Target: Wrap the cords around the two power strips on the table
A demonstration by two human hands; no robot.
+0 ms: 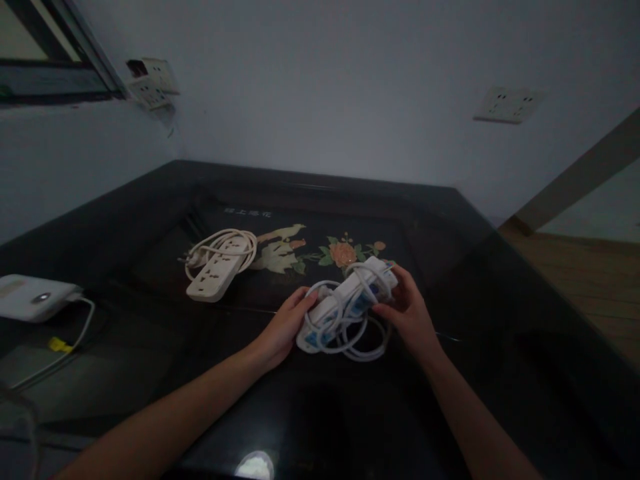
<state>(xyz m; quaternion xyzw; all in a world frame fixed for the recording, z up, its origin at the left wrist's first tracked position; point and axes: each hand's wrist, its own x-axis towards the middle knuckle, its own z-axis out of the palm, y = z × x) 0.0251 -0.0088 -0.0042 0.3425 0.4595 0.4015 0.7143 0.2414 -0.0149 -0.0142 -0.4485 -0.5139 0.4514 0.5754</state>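
A white and blue power strip, tilted up to the right, is held between both hands above the dark table. Its white cord loops around it and hangs in coils below. My left hand closes on the lower left end, thumb on top near the cord. At the upper right end, my right hand grips with thumb below and fingers behind. Fingers behind the strip are partly hidden. Left of the hands lies a second, cream power strip with its cord coiled over it.
A white box-like device with a cable sits at the left edge, a yellow tag near the cable. Wall sockets are at the right, more sockets in the left corner. Printed flowers decorate the tabletop.
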